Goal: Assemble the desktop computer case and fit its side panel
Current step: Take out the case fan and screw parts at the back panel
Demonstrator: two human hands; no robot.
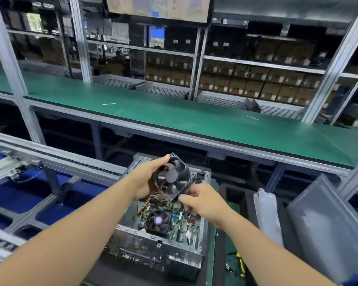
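- The left hand (146, 178) grips a black case fan (172, 177) from its nine-o'clock side: the thumb lies along the fan's top edge and the other fingers curl behind the frame, mostly hidden.
- The right hand (203, 200) pinches the fan's lower corner at about five o'clock, fingertips drawn together on the frame; the remaining fingers are curled under the palm.
- The fan is tilted, its blades and round hub facing the camera, and it hangs in the air above the far end of the open computer case (159, 238).
- The case lies on its side with the open face upward. Inside it sit a green motherboard (181, 221), a round CPU cooler (157, 220) with a purple centre at the board's nine o'clock, and a bundle of yellow and black wires (151, 200) at twelve o'clock under the fan.
- At three o'clock of the case, grey panels (327, 223) in plastic wrap lean upright, well apart from it.
- At twelve o'clock beyond the hands runs a long green workbench (174, 112) on an aluminium frame.
- Behind it, shelves (256, 83) carry rows of brown cartons, and a monitor (158, 7) hangs overhead, too blurred to read.
- At nine o'clock a roller conveyor (50, 155) crosses above blue bins (15, 195).
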